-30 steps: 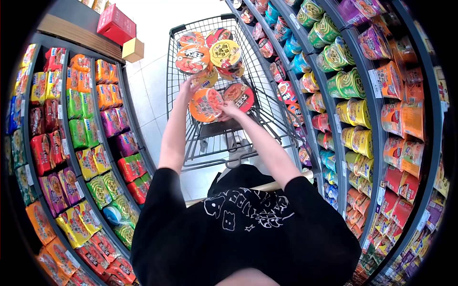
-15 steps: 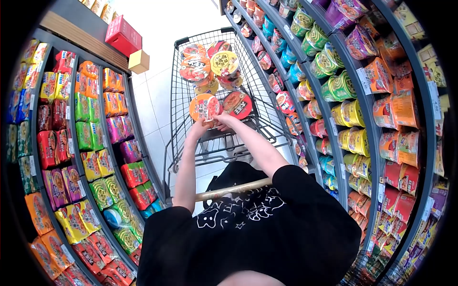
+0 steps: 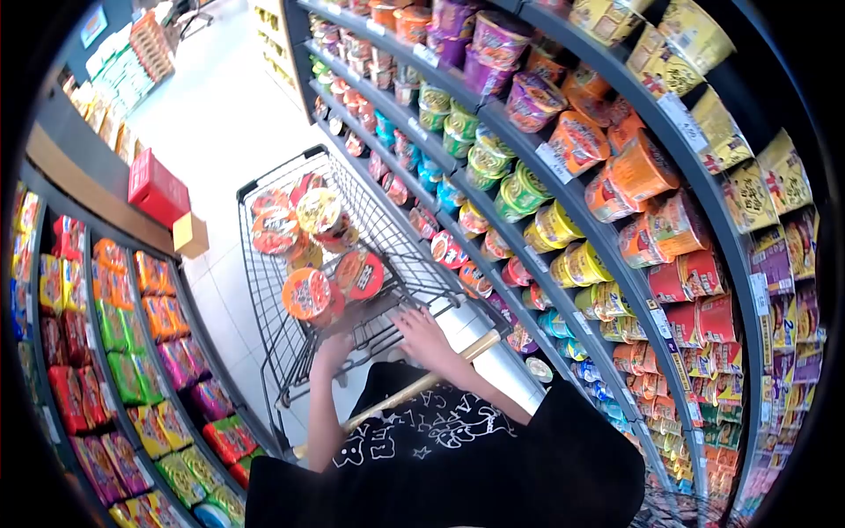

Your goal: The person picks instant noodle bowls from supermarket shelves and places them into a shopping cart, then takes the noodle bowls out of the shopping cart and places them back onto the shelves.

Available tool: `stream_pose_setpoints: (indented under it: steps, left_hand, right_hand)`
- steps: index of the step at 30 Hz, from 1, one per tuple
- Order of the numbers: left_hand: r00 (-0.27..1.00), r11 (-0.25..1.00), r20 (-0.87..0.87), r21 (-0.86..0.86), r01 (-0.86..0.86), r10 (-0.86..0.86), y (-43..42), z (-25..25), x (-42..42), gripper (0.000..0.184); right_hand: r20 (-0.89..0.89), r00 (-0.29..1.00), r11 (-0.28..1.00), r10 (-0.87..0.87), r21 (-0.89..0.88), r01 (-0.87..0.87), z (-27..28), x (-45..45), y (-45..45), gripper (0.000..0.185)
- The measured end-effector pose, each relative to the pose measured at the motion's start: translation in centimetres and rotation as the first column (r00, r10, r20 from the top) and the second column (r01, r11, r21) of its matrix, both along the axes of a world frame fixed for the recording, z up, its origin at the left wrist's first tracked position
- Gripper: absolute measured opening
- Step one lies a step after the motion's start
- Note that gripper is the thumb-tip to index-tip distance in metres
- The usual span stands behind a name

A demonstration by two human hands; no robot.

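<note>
A black wire shopping cart stands in front of me with several instant noodle cups inside. My left hand is over the near part of the cart, just below an orange-lidded noodle cup; its fingers look loosely extended and a bit blurred, with nothing seen in them. My right hand is open, fingers spread, below a red-lidded noodle cup and apart from it. Farther in are a yellow-lidded cup and an orange-red cup. The cart's pale handle bar crosses close to my body, under my forearms.
Tall shelves of noodle cups line the right side. Lower shelves with packs of noodles run along the left. A red box and a small yellow box are at the left shelf's end. Pale tiled floor stretches ahead.
Both hands have let go of the orange-lidded noodle cup, which stays in the cart. They have drawn back toward the handle and moved apart. My view has turned right.
</note>
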State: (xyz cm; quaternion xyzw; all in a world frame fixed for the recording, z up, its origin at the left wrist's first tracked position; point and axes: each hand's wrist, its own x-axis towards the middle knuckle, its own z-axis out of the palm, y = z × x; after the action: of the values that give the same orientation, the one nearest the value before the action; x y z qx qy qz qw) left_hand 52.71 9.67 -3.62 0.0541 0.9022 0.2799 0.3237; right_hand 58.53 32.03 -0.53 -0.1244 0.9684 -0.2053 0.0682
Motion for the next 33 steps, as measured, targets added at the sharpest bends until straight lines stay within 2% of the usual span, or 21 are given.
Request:
stream_pose_setpoints:
  steps: [1,5,7,9,10,11,12,13,15,17,18,21,23,25,27,29,31,32,33]
  left_hand:
    - [1.0,1.0,0.024,0.031,-0.002,0.001,0.1,0.9,-0.3,0.036]
    - [0.996,0.995,0.006,0.019,-0.093,0.093,0.0,0.0,-0.7,0.036]
    - [0.994,0.995,-0.048,0.028,-0.096,0.097,0.0,0.1,-0.9,0.037]
    - [0.988,0.992,-0.128,0.099,-0.076,0.088,-0.5,-1.2,-1.1,0.036]
    - [0.992,0.989,-0.065,0.101,-0.105,0.112,0.1,0.7,-1.2,0.035]
    - [0.994,0.998,-0.103,0.056,-0.024,0.03,-0.5,-1.0,-1.9,0.034]
    - [0.993,0.998,-0.119,0.052,0.029,-0.023,-1.0,-2.4,-2.5,0.035]
    - [0.992,0.997,-0.095,-0.031,0.075,-0.078,-0.5,-1.3,-3.0,0.035]
    - [0.981,0.988,-0.169,0.097,0.117,-0.1,-1.3,-4.0,-3.9,0.034]
    - [0.993,0.991,-0.095,0.108,0.083,-0.073,-0.7,-2.7,-4.2,0.033]
    - [0.993,0.991,-0.097,0.106,0.084,-0.074,-0.4,-2.1,-4.4,0.033]
    - [0.989,0.99,-0.097,0.075,0.118,-0.11,0.1,-0.9,-5.1,0.032]
    - [0.982,0.982,-0.178,0.167,0.088,-0.058,0.9,-0.6,-5.4,0.031]
    - [0.984,0.973,-0.176,0.217,0.076,-0.037,2.2,0.1,-5.7,0.032]
    - [0.985,0.939,-0.167,0.331,0.096,-0.042,3.2,1.1,-5.8,0.035]
    - [0.981,0.935,-0.188,0.339,0.106,-0.044,3.5,1.0,-6.3,0.035]
    - [0.977,0.96,-0.21,0.262,0.101,-0.045,4.1,2.2,-6.6,0.033]
    - [0.994,0.976,-0.112,0.214,0.032,-0.008,4.5,3.3,-6.5,0.03]
    - [0.968,0.969,-0.244,0.221,0.114,-0.058,4.4,2.8,-6.8,0.029]
  right_hand:
    - [-0.094,0.995,0.999,0.018,0.035,-0.014,0.6,0.7,0.3,0.051]
    - [-0.175,0.978,0.993,-0.114,-0.026,0.111,2.7,2.5,1.4,0.047]
    - [-0.101,0.962,0.956,-0.255,-0.176,0.235,2.5,2.7,1.7,0.042]
    - [-0.101,0.951,0.939,-0.292,-0.216,0.266,2.5,2.4,1.5,0.038]
    - [-0.091,0.946,0.925,-0.312,-0.257,0.281,2.5,2.2,1.3,0.034]
    - [-0.082,0.938,0.907,-0.336,-0.297,0.299,2.5,1.9,1.1,0.031]
    - [-0.188,0.922,0.908,-0.34,-0.32,0.27,2.3,1.7,1.0,0.028]
    - [-0.13,0.922,0.895,-0.366,-0.319,0.31,3.1,1.4,0.9,0.027]
    - [-0.154,0.903,0.888,-0.401,-0.309,0.341,2.2,1.0,0.7,0.025]
    - [-0.125,0.894,0.878,-0.429,-0.29,0.381,2.7,0.5,0.7,0.024]
    - [-0.082,0.899,0.877,-0.431,-0.272,0.396,2.9,0.2,0.8,0.023]
    - [-0.108,0.895,0.873,-0.432,-0.298,0.385,1.6,-0.7,0.9,0.023]
    - [-0.117,0.893,0.88,-0.434,-0.269,0.392,1.2,-1.1,1.1,0.023]
    - [-0.08,0.893,0.873,-0.443,-0.266,0.41,1.6,-1.5,1.2,0.023]
    - [-0.116,0.883,0.865,-0.454,-0.297,0.405,1.3,-2.2,1.5,0.023]
    - [-0.131,0.854,0.845,-0.503,-0.281,0.454,0.9,-3.1,1.9,0.024]
    - [-0.134,0.852,0.843,-0.506,-0.285,0.456,1.0,-4.0,2.1,0.024]
    - [-0.13,0.849,0.839,-0.512,-0.287,0.462,1.1,-4.3,2.2,0.023]
    - [-0.112,0.864,0.85,-0.49,-0.281,0.446,1.2,-4.6,2.2,0.023]
